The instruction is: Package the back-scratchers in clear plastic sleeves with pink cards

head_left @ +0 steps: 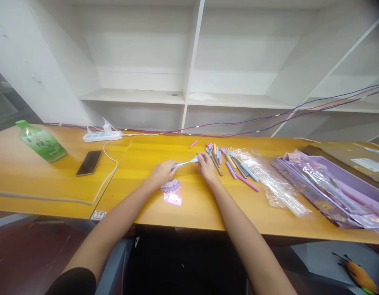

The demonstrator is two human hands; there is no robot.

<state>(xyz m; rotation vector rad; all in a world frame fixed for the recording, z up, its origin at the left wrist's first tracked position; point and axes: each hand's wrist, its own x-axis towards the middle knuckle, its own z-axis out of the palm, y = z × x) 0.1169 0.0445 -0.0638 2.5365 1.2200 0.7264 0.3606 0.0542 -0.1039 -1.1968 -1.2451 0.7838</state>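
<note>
Head view, left hand (161, 174): fingers closed on the light-blue handle end of a slim rod.
Right hand (207, 168): fingertips drawn narrow at the rod's blue head end; exact contact partly hidden by the fingers.
Blue-ended rod (186, 162): stretched between both hands over the yellow table (202, 211), shiny metal along the middle, tilted slightly up toward the right hand.
Purple packet (170, 186): flat on the table just beside the left hand, touching a pink packet (173, 199) on the near side.
Pink stick (193, 144): alone, beyond the hands, near the shelf unit (134, 95).
Rod pile (235, 162): spread to the right of the right hand, with metal shafts, claw-like heads, and handles in blue, pink, purple and yellow.
Clear plastic bags (271, 180): crumpled, between the pile and a purple tray (357, 179).
Tray contents: wrapped items, lying partly across the near side.
Far left: green bottle (43, 141) lying tilted, dark phone (89, 163) flat nearby, white power strip (102, 136) by the back edge.
</note>
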